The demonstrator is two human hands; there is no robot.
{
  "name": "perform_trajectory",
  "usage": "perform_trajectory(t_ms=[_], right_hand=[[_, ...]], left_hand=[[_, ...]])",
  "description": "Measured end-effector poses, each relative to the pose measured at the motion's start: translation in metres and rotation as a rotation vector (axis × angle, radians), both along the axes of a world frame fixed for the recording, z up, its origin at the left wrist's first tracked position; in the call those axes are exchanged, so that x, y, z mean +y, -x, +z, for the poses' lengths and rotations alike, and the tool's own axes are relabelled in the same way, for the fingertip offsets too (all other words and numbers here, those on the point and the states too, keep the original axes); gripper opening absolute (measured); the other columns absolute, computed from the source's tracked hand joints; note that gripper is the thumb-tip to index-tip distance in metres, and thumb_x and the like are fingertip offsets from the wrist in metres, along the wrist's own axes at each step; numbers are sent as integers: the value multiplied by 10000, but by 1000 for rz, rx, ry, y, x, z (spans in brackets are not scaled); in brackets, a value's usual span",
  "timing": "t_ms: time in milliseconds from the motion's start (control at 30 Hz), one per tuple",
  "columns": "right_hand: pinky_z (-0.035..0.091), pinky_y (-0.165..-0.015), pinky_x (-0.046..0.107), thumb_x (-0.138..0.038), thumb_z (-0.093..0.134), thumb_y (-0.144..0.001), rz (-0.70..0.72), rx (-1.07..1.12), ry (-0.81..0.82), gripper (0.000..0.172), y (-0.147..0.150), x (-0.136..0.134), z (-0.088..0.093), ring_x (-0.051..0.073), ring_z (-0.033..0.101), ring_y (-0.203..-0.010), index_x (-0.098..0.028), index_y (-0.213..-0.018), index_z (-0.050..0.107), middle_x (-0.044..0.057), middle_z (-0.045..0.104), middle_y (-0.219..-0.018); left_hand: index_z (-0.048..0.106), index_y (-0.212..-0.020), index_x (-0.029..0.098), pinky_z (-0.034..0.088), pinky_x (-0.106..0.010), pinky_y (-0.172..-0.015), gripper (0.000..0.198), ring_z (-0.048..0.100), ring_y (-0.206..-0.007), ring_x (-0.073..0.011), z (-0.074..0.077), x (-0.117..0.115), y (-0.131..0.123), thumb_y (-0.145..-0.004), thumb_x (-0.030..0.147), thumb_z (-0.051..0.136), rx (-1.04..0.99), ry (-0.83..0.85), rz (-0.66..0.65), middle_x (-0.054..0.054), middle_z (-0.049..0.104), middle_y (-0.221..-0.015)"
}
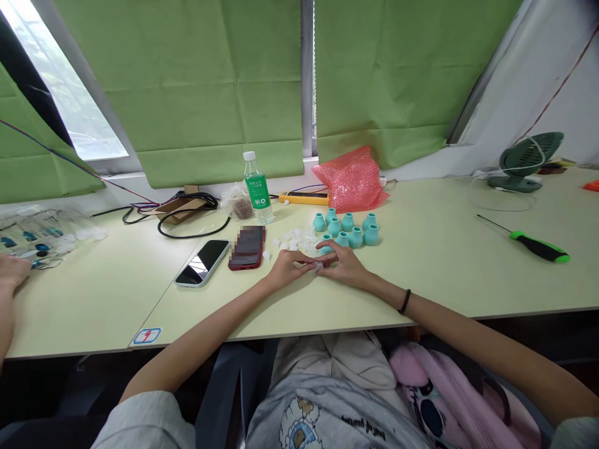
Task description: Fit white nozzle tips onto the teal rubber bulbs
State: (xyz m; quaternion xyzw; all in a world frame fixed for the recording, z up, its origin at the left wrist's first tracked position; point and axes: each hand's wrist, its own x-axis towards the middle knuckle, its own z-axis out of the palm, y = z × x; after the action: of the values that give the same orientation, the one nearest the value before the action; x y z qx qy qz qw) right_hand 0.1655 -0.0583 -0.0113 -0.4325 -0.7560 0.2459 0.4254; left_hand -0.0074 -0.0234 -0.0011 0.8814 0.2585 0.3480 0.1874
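Observation:
Over the table my two hands meet at the fingertips. My left hand (289,267) pinches one side of a small clear plastic piece (319,265), and my right hand (345,263) has its fingers closed on the other side. The fingers hide much of the piece, so its exact kind is unclear. Several small turquoise vase-shaped parts (355,237) stand upright just beyond my right hand. Several small white pieces (294,237) and some clear ones (309,239) lie loose beyond my left hand.
Two phones, one pale-edged (202,264) and one red-edged (247,248), lie left of my hands. Behind stand a water bottle (258,190) and red bubble wrap (353,181). A screwdriver (533,243) and small fan (524,161) are right. Another person's hand (13,272) is far left.

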Motion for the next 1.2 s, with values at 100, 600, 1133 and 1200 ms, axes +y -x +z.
perform_trajectory(t_ms=[100, 600, 1133, 1200], right_hand=[[491, -652, 290, -167, 607, -558, -5, 14, 12, 451, 1, 0, 0, 168, 615, -696, -216, -967, 424, 17, 649, -800], [481, -638, 282, -173, 599, -571, 26, 9, -16, 467, 1, 0, -1, 151, 608, -659, -205, -993, 401, 9, 640, -773], [488, -622, 269, -158, 577, -574, 17, 35, -16, 435, 3, 0, -1, 134, 603, -626, -212, -973, 412, -10, 638, -739], [489, -618, 269, -165, 581, -577, 18, 38, -25, 429, 2, 0, -2, 133, 602, -616, -207, -970, 416, -8, 637, -732]], left_hand=[[652, -772, 167, 436, -228, -612, 200, 562, -645, -124, 0, 1, 0, -701, 309, 531, -1, -72, -20, -51, 648, -712], [638, -807, 177, 424, -267, -690, 186, 507, -733, -134, -2, 3, -3, -708, 292, 531, -29, -188, -59, -49, 638, -778], [620, -869, 180, 446, -240, -643, 232, 568, -715, -133, -6, 1, -2, -718, 299, 489, 38, -297, -5, -64, 628, -768], [617, -874, 177, 447, -242, -639, 228, 564, -717, -135, -5, 1, -2, -719, 283, 487, 50, -315, -9, -65, 628, -764]])
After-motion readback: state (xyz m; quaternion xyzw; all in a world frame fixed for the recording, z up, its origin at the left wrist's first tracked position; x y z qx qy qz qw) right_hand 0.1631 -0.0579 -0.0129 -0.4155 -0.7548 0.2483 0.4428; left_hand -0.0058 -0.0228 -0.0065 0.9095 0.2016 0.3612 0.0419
